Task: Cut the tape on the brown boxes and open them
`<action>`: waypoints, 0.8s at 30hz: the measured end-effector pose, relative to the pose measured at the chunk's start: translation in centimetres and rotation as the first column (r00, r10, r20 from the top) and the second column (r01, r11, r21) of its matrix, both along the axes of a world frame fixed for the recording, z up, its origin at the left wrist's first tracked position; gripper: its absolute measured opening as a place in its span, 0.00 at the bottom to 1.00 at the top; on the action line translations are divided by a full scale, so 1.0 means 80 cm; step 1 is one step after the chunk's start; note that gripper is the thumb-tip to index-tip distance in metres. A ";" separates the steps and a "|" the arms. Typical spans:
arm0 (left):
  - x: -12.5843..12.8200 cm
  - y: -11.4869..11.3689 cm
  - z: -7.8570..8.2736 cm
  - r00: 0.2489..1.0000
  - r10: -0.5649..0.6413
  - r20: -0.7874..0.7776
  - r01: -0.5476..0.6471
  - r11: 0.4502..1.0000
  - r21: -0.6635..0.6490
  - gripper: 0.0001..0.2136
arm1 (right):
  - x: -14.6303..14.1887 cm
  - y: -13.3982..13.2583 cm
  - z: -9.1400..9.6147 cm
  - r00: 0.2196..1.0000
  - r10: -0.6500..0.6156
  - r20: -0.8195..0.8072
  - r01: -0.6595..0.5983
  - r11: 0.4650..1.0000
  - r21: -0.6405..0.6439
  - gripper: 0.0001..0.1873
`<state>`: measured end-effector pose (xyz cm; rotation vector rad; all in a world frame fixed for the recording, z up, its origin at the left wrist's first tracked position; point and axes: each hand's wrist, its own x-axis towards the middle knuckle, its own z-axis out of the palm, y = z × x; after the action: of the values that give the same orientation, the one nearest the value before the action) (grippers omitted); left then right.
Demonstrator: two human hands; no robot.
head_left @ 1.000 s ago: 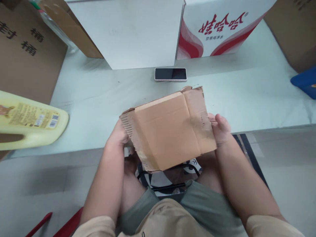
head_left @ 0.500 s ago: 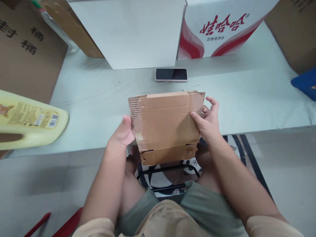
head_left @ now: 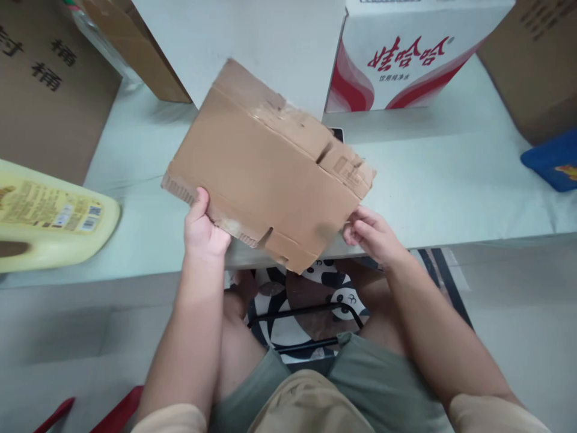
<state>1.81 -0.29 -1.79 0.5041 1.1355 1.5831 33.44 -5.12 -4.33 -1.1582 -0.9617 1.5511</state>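
From where I stand, one person is seated at a worktop point(head_left: 451, 180) covered in pale green cloth. A flattened, folded cardboard piece point(head_left: 265, 174) is held up over the near part of that surface, set at a slant, its broad plain face toward the person. Its side strips are rough and torn, with exposed corrugation along the near left edge and slots cut near the right end.

The left hand point(head_left: 205, 228) grips the near left edge, thumb laid over the face and remaining fingers mostly hidden. The right hand point(head_left: 372, 234) is at the right end of the near side, fingers curled in close to the edge; whether they pinch the board or only sit beside it, I cannot tell.

Behind the cardboard, only a corner of a phone point(head_left: 338, 134) shows. Further back stand a plain white box point(head_left: 252, 36) and, next to it, a white carton point(head_left: 406, 60) with red lettering and red curves. A yellow jug point(head_left: 58, 216) is at the person's left, near a large brown box point(head_left: 49, 114) with dark characters. A blue container point(head_left: 552, 159) is at the far right, partly out of view. Below, a panda-patterned mat point(head_left: 306, 294) lies between the person's legs, a black metal frame point(head_left: 297, 313) above it.
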 end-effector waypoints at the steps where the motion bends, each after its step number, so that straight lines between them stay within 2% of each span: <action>1: 0.004 0.001 0.001 1.000 -0.014 0.016 0.014 1.000 -0.009 0.09 | -0.009 -0.002 -0.001 1.000 0.009 0.024 -0.008 1.000 -0.011 0.28; 4: 0.014 0.002 0.008 0.994 -0.047 0.095 0.048 0.999 -0.006 0.09 | -0.025 -0.008 0.000 0.995 -0.087 0.046 0.088 0.996 -0.003 0.27; 6: 0.014 0.002 0.012 0.982 -0.056 0.180 0.059 0.998 -0.009 0.07 | -0.021 -0.014 0.006 0.982 -0.179 0.058 0.178 0.984 0.019 0.27; 8: 0.008 0.002 0.015 0.968 -0.044 0.245 0.057 0.997 -0.047 0.06 | -0.001 -0.024 0.017 0.922 -0.374 0.100 0.370 0.927 0.062 0.28; 9: 0.004 0.002 0.016 0.965 -0.032 0.259 0.053 0.996 -0.076 0.06 | 0.014 -0.032 0.023 0.850 -0.508 0.135 0.499 0.861 0.101 0.29; 11: -0.004 0.002 0.018 0.965 -0.015 0.262 0.047 0.992 -0.118 0.05 | 0.051 -0.051 0.037 0.618 -0.760 0.201 0.727 0.650 0.222 0.28; 12: -0.007 0.001 0.018 0.965 -0.018 0.261 0.055 0.990 -0.132 0.05 | 0.073 -0.062 0.043 0.519 -0.827 0.217 0.778 0.562 0.280 0.26; 14: -0.009 0.000 0.021 0.963 -0.036 0.268 0.077 0.986 -0.146 0.03 | 0.121 -0.079 0.054 0.365 -0.899 0.241 0.812 0.434 0.391 0.19; 16: -0.007 0.000 0.023 0.961 -0.043 0.274 0.087 0.984 -0.153 0.02 | 0.172 -0.082 0.061 0.187 -0.924 0.333 0.781 0.345 0.520 0.12; 17: -0.005 0.000 0.023 0.960 -0.045 0.277 0.092 0.983 -0.158 0.02 | 0.198 -0.075 0.064 0.119 -0.920 0.373 0.763 0.325 0.559 0.09; 19: 0.002 0.001 0.023 0.954 -0.056 0.293 0.110 0.979 -0.172 0.03 | 0.248 -0.039 0.071 0.028 -0.905 0.425 0.743 0.303 0.596 0.07; 21: 0.009 0.003 0.021 0.947 -0.078 0.312 0.138 0.974 -0.177 0.03 | 0.291 0.021 0.081 0.001 -0.867 0.498 0.729 0.342 0.594 0.11; 22: 0.012 0.004 0.021 0.944 -0.088 0.318 0.150 0.973 -0.175 0.03 | 0.308 0.058 0.087 0.022 -0.833 0.552 0.659 0.427 0.619 0.09; 23: 0.014 0.006 0.020 0.942 -0.093 0.322 0.155 0.973 -0.172 0.03 | 0.321 0.094 0.093 0.010 -0.797 0.604 0.582 0.496 0.645 0.08; 24: 0.017 0.008 0.020 0.941 -0.095 0.325 0.156 0.973 -0.168 0.03 | 0.329 0.129 0.097 0.035 -0.774 0.632 0.508 0.558 0.656 0.09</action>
<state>3.13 0.31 -0.21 0.1822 0.9769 1.3677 59.77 5.17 3.43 -1.9252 -0.9593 -0.1554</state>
